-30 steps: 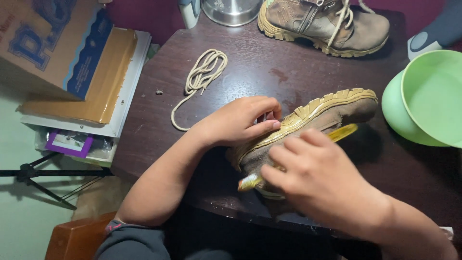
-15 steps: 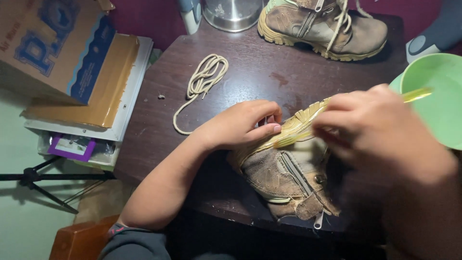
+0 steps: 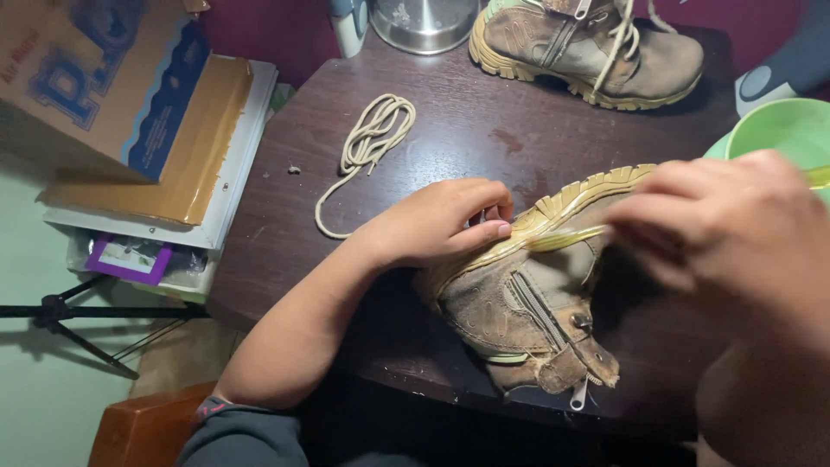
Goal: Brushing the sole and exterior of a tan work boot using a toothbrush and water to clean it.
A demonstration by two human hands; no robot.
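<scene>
A worn brown boot point(image 3: 519, 316) with a yellow sole and a side zipper lies on its side on the dark wooden table point(image 3: 467, 130). My left hand point(image 3: 441, 220) presses on the boot's sole edge and holds it steady. To the right, close to the camera and blurred, my right hand point(image 3: 726, 233) grips a thin yellow brush point(image 3: 562, 236). The brush tip rests against the sole rim. The brush's far end pokes out beyond my right hand, over the green bowl.
The matching boot point(image 3: 588, 43) stands at the table's back edge beside a metal pot point(image 3: 424, 22). A loose beige lace point(image 3: 367, 138) lies coiled on the left. A green bowl point(image 3: 778, 130) sits at the right edge. A cardboard box point(image 3: 95, 78) tops stacked boxes on the left; a tripod point(image 3: 60, 311) stands below.
My right hand has swung from the boot's near side up and to the right, uncovering the zipper side. The brush now lies along the sole rim. My left hand has stayed put.
</scene>
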